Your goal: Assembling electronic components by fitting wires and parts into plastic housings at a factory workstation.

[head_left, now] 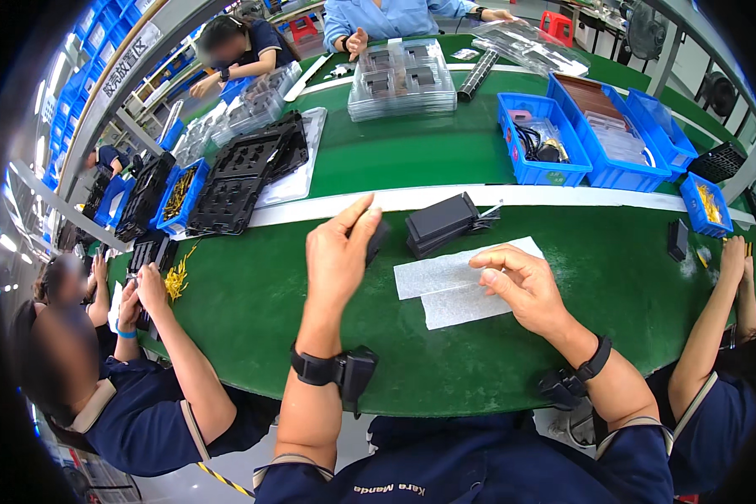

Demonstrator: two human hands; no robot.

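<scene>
My left hand [338, 252] is raised over the green table, its thumb and index finger closed on a dark flat piece [377, 244]. Most of that piece is hidden behind the hand, so its kind is unclear. My right hand [525, 290] hovers over two overlapping white textured sheets [449, 290], fingers loosely curled with a small gap between thumb and index finger. Nothing distinct shows in that gap. Just beyond the sheets lies a group of black rectangular blocks [442, 220], with thin dark pieces sticking out at their right side.
Blue bins [554, 175] with cables and flat parts stand at the far right. Clear plastic trays [401, 105] are stacked far ahead; black moulded trays [235, 193] lean at left. Yellow strips [176, 277] lie near a co-worker's hands [147, 290]. Another person's hands [735, 256] work at right.
</scene>
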